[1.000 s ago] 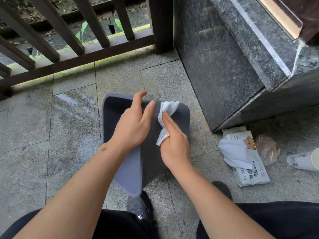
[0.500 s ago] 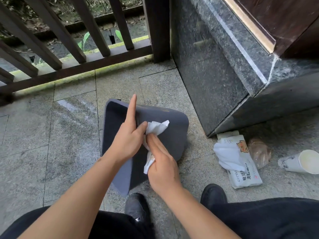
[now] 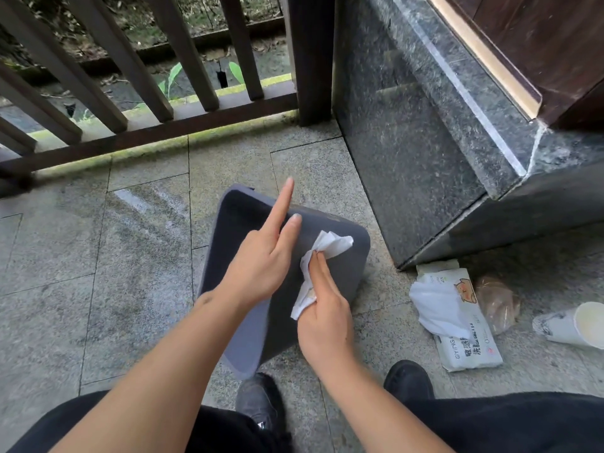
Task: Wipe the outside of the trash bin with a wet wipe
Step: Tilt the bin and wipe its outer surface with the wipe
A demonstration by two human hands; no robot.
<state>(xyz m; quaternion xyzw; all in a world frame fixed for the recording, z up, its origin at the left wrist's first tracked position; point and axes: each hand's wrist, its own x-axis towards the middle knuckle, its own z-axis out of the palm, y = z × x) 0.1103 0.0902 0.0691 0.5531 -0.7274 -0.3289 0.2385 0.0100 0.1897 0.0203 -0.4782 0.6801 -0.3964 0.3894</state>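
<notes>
A dark grey trash bin [image 3: 346, 273] lies tilted on the stone floor between my feet, its open mouth facing away to the left. My left hand [image 3: 258, 266] holds the bin's wall near the rim. Its index finger and thumb stick out straight; the other fingers are hidden. My right hand [image 3: 323, 315] holds a crumpled white wet wipe [image 3: 330, 245] against the bin's outer wall, fingers laid flat over it. One end of the wipe pokes out past my fingertips and the other hangs out beside my thumb.
A pack of wet wipes [image 3: 464, 325] with one sheet pulled out lies on the floor to the right, beside a crumpled brown bag [image 3: 496, 302] and a tipped paper cup [image 3: 568, 325]. A dark granite block [image 3: 425, 142] stands close on the right. A wooden railing [image 3: 147, 132] runs behind.
My right hand has drawn the wipe from the bin's rim down along the outer wall. My left index finger has lifted and straightened. The view has shifted a little.
</notes>
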